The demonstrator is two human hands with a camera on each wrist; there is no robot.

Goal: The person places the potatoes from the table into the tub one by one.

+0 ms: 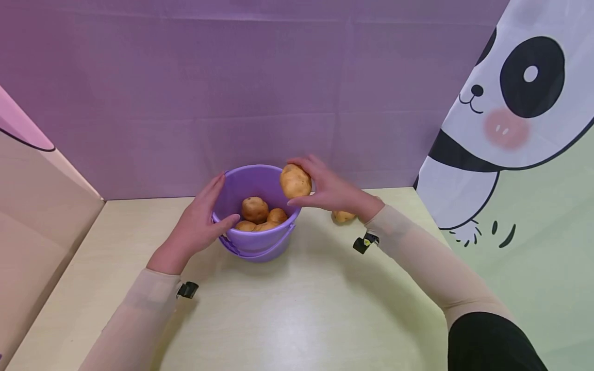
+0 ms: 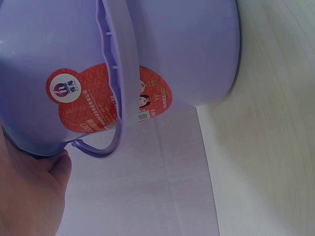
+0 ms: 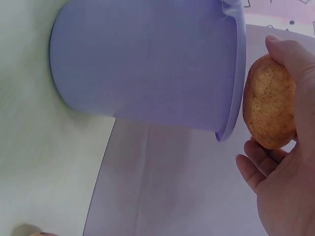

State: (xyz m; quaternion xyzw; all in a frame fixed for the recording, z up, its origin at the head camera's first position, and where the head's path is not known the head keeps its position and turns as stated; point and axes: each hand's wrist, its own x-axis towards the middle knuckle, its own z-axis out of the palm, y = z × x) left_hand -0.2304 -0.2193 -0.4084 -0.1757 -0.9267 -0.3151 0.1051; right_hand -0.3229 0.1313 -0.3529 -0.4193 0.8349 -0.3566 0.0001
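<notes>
A purple plastic bucket (image 1: 242, 186) stands upright on the table, with several potatoes (image 1: 254, 209) lying inside. My left hand (image 1: 197, 221) holds the bucket's left rim, the thumb reaching over the near edge. In the left wrist view, the bucket's handle (image 2: 127, 64) hangs down across a red label (image 2: 88, 105). Between the thumb and fingers of my right hand (image 1: 334, 190) is a large tan potato (image 1: 295, 181), just above the right rim. The right wrist view shows this potato (image 3: 269, 101) close beside the rim.
Another potato (image 1: 342, 217) lies on the table behind my right wrist, partly hidden by it. A purple cloth wall (image 1: 278, 77) rises right behind the bucket. At the right is a panel with a printed panda (image 1: 473, 144). The pale wooden table (image 1: 278, 319) extends toward me.
</notes>
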